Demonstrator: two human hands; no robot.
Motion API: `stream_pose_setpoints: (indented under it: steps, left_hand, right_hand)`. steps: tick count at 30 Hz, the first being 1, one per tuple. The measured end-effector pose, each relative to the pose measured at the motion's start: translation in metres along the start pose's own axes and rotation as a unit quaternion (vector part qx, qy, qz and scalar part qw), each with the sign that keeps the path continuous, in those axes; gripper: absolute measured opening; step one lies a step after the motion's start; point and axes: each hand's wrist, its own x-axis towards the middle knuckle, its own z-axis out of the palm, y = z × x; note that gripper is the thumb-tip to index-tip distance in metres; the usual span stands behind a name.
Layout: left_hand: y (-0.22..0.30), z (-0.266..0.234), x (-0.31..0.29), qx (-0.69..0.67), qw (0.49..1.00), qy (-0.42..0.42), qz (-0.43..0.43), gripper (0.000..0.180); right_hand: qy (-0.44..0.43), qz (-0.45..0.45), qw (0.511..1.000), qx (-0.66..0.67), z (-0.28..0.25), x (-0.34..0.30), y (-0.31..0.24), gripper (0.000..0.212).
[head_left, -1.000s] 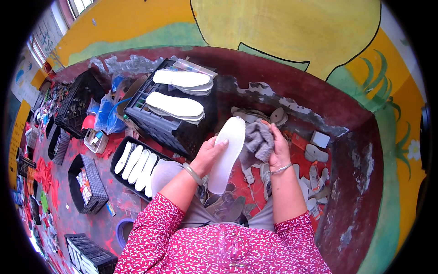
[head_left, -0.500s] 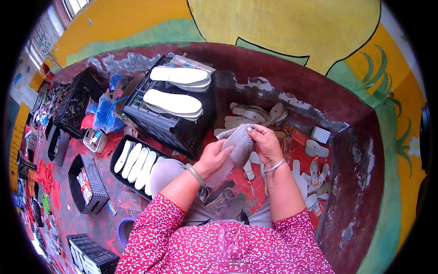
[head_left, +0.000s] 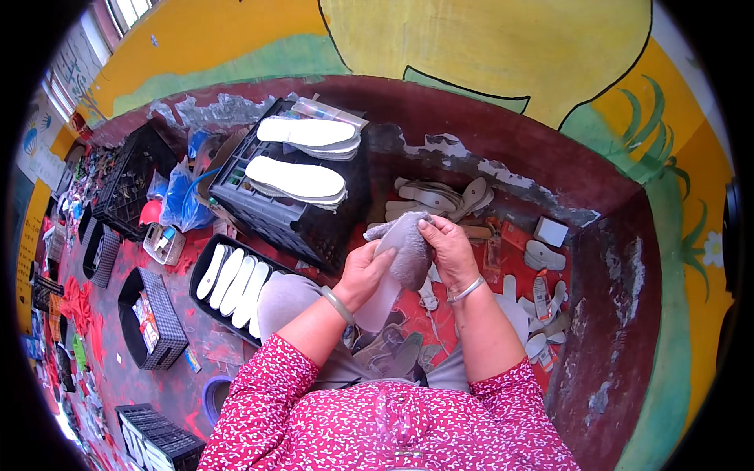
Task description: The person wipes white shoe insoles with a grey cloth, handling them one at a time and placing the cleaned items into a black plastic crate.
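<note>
My left hand [head_left: 366, 271] and my right hand [head_left: 448, 247] both hold a grey fuzzy cloth piece [head_left: 406, 245] wrapped over a pale shoe insole [head_left: 378, 302] in front of my chest. The left hand grips the insole's side with its thumb on the grey cloth. My right hand's fingers press the cloth from the top right. Only the insole's lower end shows under the cloth. Each wrist wears a metal bangle.
A dark crate [head_left: 298, 216] topped with stacks of white insoles [head_left: 297, 179] stands to the left. A black tray [head_left: 206, 271] with white insoles lies beside my knee. Beige cut pieces [head_left: 440, 196] and scraps lie on the red floor. Black baskets [head_left: 153, 322] stand further left.
The white insole was held bare and upright a second ago. Both hands have since drawn the grey cloth over it and lowered it toward me.
</note>
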Motion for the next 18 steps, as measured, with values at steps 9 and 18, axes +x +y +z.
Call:
stream_pose_setpoints:
  steps: [9,18]
  left_hand:
    - [0.000,-0.001,-0.002,-0.013,0.999,0.038,0.019,0.023]
    - [0.002,-0.008,0.002,-0.073,0.987,0.140,0.026,0.021]
  right_hand:
    - [-0.029,-0.014,0.999,-0.019,0.006,-0.004,0.001,0.024]
    - [-0.046,-0.038,0.985,-0.163,0.005,-0.004,0.038,0.022]
